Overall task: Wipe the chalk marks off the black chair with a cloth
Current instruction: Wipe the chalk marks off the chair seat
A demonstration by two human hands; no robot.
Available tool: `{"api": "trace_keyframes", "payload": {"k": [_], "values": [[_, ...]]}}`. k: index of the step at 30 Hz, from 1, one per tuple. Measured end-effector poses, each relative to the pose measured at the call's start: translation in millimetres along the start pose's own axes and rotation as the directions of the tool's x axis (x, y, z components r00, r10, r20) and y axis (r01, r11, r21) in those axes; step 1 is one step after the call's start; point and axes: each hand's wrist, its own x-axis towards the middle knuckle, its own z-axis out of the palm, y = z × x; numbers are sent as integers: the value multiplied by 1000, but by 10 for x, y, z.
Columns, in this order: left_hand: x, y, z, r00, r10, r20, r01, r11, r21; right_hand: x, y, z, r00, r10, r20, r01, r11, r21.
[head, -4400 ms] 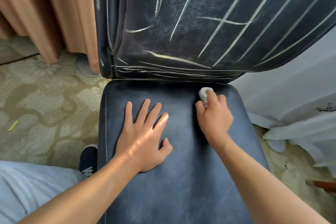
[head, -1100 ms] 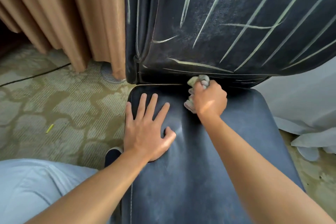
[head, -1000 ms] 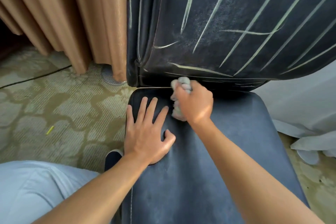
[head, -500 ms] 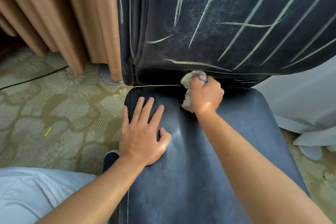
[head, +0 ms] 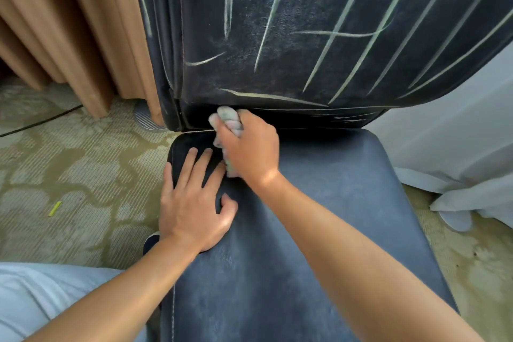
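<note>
The black chair's seat (head: 319, 216) fills the lower middle of the head view, and its backrest (head: 305, 22) rises behind. Long pale chalk marks (head: 344, 16) slant across the backrest, with thinner lines along its bottom edge. My right hand (head: 249, 147) grips a bunched grey cloth (head: 226, 119) and presses it into the crease between seat and backrest, near the seat's back left corner. My left hand (head: 194, 203) lies flat on the seat with fingers spread, its fingertips just beside the cloth.
Brown curtains (head: 69, 22) hang to the left of the chair. Patterned carpet (head: 69, 175) lies below, with a small yellow chalk piece (head: 54, 208) and a dark cable (head: 39, 122) on it. White fabric (head: 458, 147) drapes on the right. My pale trouser leg (head: 36, 300) is at bottom left.
My right hand with the cloth has slid left along the crease at the backrest's base, close to my left fingertips. Lines along the bottom edge look fainter than before. My left hand stays flat.
</note>
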Motion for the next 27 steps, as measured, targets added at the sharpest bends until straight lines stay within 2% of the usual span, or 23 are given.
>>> {"api": "trace_keyframes", "payload": {"k": [3,5,6,8,10,11,15,18,20,23,25,27], "values": [[10,-2,0,1000,8,-9,-8,1000,4,91,9,6,999,-22,-48,18,996,-82],[5,-2,2,1000,19,-8,-19,1000,9,217,319,-187,988,107,-108,-121,983,-135],[1,-8,6,1000,23,-6,-23,1000,9,300,532,-339,963,210,-168,-235,961,-147],[6,-9,7,1000,27,8,-27,1000,12,442,960,-696,861,415,-293,-460,882,-103],[26,1,-7,1000,22,22,-22,1000,19,527,1218,-930,772,534,-345,-574,819,-19],[31,12,-16,999,23,37,-24,999,27,538,1265,-960,760,548,-350,-584,812,1],[71,73,-89,989,22,147,-40,991,128,504,1241,-890,775,528,-347,-561,828,3],[198,304,-108,966,-21,257,-22,986,165,423,1239,-915,814,478,-329,-524,849,-64],[361,584,-22,944,-15,329,-40,987,157,337,1224,-871,877,378,-298,-432,891,-142],[595,882,133,932,2,363,-76,979,191,252,1173,-721,979,123,-165,-163,954,-252],[697,919,192,934,12,358,-91,975,205,313,1243,-769,995,27,-99,-54,956,-287],[729,910,213,939,9,344,-85,975,207,438,1416,-950,994,26,-108,-62,935,-348]]}}
